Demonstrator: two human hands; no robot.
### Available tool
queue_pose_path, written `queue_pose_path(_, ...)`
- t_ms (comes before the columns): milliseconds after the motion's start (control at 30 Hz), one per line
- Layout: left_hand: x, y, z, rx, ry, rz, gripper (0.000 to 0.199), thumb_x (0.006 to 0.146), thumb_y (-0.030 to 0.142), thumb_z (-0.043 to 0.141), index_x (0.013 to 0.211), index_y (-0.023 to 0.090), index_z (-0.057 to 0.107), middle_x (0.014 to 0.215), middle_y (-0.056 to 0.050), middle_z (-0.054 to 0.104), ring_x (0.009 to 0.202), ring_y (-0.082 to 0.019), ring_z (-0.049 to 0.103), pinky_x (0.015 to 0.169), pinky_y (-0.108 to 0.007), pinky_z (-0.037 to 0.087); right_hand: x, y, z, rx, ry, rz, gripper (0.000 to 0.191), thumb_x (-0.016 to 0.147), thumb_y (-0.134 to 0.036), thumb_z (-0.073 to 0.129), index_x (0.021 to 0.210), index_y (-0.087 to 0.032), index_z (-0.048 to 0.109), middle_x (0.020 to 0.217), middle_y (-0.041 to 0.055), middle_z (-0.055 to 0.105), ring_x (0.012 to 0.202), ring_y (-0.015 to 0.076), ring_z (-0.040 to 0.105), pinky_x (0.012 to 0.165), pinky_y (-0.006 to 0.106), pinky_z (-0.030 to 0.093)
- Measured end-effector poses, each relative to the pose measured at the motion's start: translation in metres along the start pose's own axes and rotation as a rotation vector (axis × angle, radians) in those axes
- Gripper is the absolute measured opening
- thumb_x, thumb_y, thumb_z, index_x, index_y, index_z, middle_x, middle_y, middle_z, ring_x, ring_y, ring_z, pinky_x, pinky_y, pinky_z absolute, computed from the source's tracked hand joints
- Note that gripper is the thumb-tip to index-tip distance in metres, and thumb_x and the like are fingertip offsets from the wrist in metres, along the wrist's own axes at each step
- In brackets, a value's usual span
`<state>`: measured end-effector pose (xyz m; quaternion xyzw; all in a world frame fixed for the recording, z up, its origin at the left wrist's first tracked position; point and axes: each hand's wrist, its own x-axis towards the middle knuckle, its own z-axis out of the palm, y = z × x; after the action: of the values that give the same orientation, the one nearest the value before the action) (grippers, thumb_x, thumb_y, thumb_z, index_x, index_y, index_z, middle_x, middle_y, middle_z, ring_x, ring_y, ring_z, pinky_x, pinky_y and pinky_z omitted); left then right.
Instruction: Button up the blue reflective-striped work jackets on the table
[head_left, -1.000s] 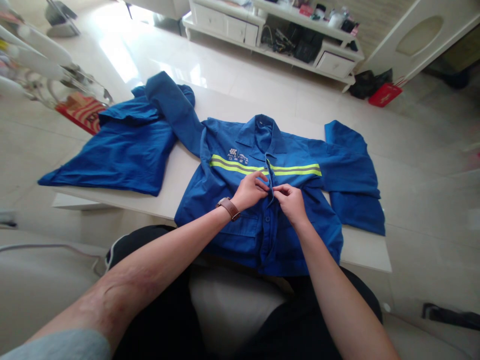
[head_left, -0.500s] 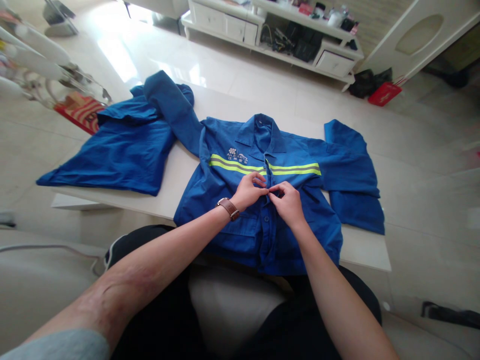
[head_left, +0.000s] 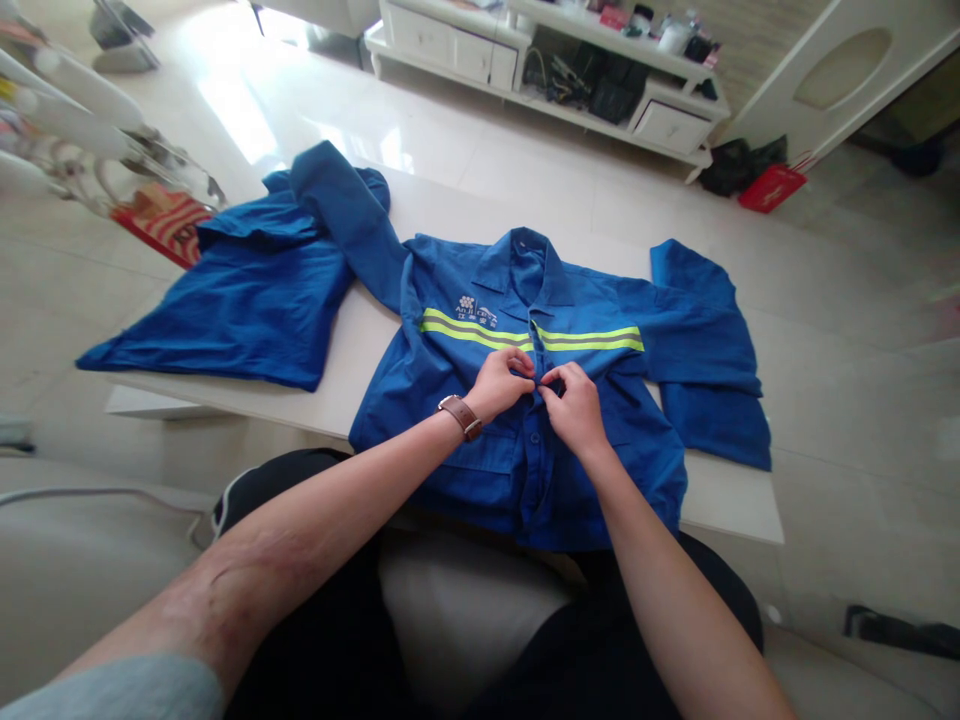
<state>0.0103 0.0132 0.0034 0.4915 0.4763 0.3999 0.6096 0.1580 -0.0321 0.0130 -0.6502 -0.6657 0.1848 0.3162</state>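
The right hand (head_left: 576, 405) had come in nearer the left hand (head_left: 501, 385) than a second earlier, and the placket edge (head_left: 535, 470), upright between them then, now lay flatter; both hands were nearly closed, thumbs and fingertips pinching the front of the blue work jacket (head_left: 637, 430) just below its reflective stripe (head_left: 592, 340). The jacket lay spread on the white worktop (head_left: 731, 505), collar away from the person, a button (head_left: 535, 438) visible below the fingertips; a folded blue garment (head_left: 247, 300) lay to its left.
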Motion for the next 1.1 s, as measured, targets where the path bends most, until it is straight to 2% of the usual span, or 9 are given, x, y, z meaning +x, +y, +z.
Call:
queue_pose_path(167,-0.005,0.009,-0.008,0.297,-0.078,-0.023,0.006,0.070,0.016,0.072,0.068,0.015,0.067,0.065,0.000,0.067,0.064,-0.013,0.060,0.060,-0.022,0.042,-0.002,-0.002,-0.001,0.003,0.028,0.000,0.005,0.081,-0.019,0.059,0.081,-0.023,0.062,0.090,0.0054,0.064,0.083,0.0232,0.060,0.077,0.036,0.047)
queue_pose_path(267,-0.010,0.014,-0.013,0.485,-0.162,0.001,0.023,0.081,0.034,0.071,0.066,0.016,0.071,0.061,-0.002,0.067,0.063,-0.015,0.062,0.060,-0.024,0.042,-0.003,-0.003,-0.001,0.007,0.048,-0.006,0.005,0.081,-0.018,0.058,0.080,-0.023,0.061,0.089,0.0050,0.063,0.083,0.0228,0.059,0.078,0.036,0.047)
queue_pose_path(367,-0.012,0.009,-0.013,0.463,-0.248,-0.005,0.033,0.088,0.044,0.064,0.074,0.016,0.074,0.062,-0.002,0.068,0.061,-0.014,0.063,0.058,-0.023,0.042,-0.003,-0.004,0.000,0.009,0.056,-0.009,0.006,0.081,-0.018,0.057,0.079,-0.023,0.060,0.088,0.0047,0.062,0.083,0.0225,0.059,0.078,0.036,0.047)
queue_pose_path(500,-0.006,-0.007,-0.009,0.267,-0.256,-0.041,0.028,0.088,0.040,0.065,0.083,0.014,0.074,0.064,-0.001,0.067,0.061,-0.014,0.064,0.055,-0.021,0.041,-0.001,-0.005,-0.001,0.009,0.049,-0.020,0.006,0.082,-0.020,0.057,0.079,-0.023,0.061,0.087,0.0049,0.061,0.083,0.0225,0.059,0.078,0.036,0.047)
queue_pose_path(667,-0.004,-0.013,-0.005,0.097,-0.252,-0.070,0.021,0.084,0.032,0.067,0.075,0.013,0.069,0.060,0.000,0.063,0.056,-0.011,0.057,0.054,-0.020,0.039,-0.001,-0.005,-0.002,0.001,0.030,-0.007,0.007,0.082,-0.019,0.058,0.080,-0.023,0.063,0.087,0.0050,0.062,0.082,0.0225,0.059,0.078,0.036,0.049)
queue_pose_path(733,-0.005,-0.010,-0.005,0.078,-0.249,-0.066,0.019,0.083,0.028,0.067,0.072,0.013,0.068,0.058,0.001,0.061,0.055,-0.010,0.055,0.054,-0.020,0.038,-0.002,-0.006,-0.002,0.004,0.046,-0.012,0.006,0.082,-0.019,0.058,0.083,-0.022,0.064,0.093,0.0064,0.061,0.085,0.0229,0.060,0.079,0.036,0.051)
queue_pose_path(867,-0.006,-0.005,-0.003,0.081,-0.232,-0.050,0.020,0.082,0.023,0.065,0.064,0.014,0.061,0.055,0.003,0.057,0.054,-0.009,0.053,0.053,-0.020,0.037,-0.005,-0.012,-0.005,-0.051,0.156,-0.119,0.019,0.086,-0.017,0.057,0.101,-0.022,0.068,0.112,0.0108,0.061,0.106,0.0275,0.058,0.090,0.041,0.051)
queue_pose_path(967,-0.006,-0.006,-0.002,0.098,-0.230,-0.037,0.021,0.080,0.022,0.064,0.062,0.015,0.057,0.054,0.003,0.055,0.054,-0.009,0.052,0.053,-0.021,0.036,-0.005,-0.014,-0.008,-0.080,0.149,-0.186,0.022,0.091,-0.017,0.053,0.107,-0.023,0.067,0.105,0.0091,0.067,0.107,0.0285,0.056,0.098,0.044,0.047)
queue_pose_path(1100,-0.004,-0.012,-0.003,0.148,-0.233,0.008,0.019,0.080,0.022,0.063,0.063,0.016,0.056,0.055,0.004,0.055,0.053,-0.010,0.052,0.053,-0.021,0.036,-0.003,-0.010,-0.009,-0.066,0.094,-0.124,0.025,0.090,-0.017,0.055,0.112,-0.024,0.065,0.095,0.0069,0.072,0.103,0.0297,0.058,0.096,0.045,0.045)
